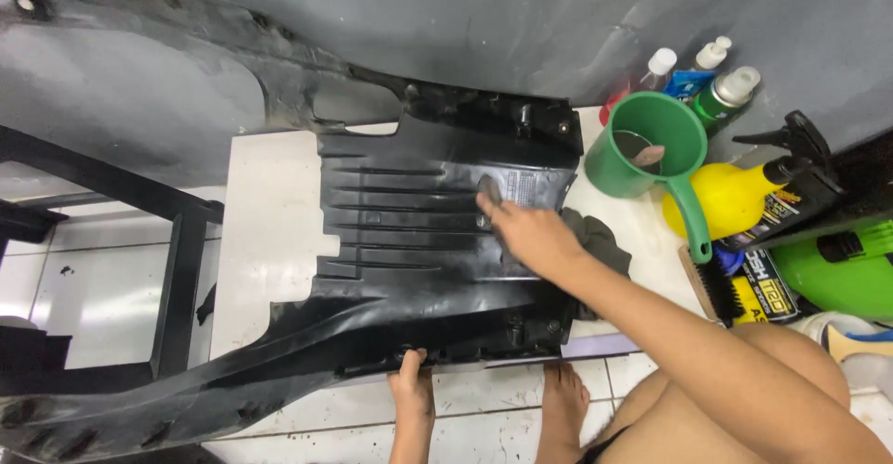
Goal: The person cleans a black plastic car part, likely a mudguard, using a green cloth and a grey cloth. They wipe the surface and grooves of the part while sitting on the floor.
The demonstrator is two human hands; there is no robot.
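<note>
Black ribbed plastic panel (pixel 409 232) — left hand (pixel 412 385) fingers clamped on edge, right hand (pixel 530 233) fingers together, pressing dark cloth (pixel 600 241).

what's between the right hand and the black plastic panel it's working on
A small grey cloth pad sits under the fingertips of the right hand, pressed against the black plastic panel. The left hand grips the panel's near edge directly.

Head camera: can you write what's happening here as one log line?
left hand: grips black plastic panel edge | right hand: presses on panel, by dark rag | green scoop: beside
</note>
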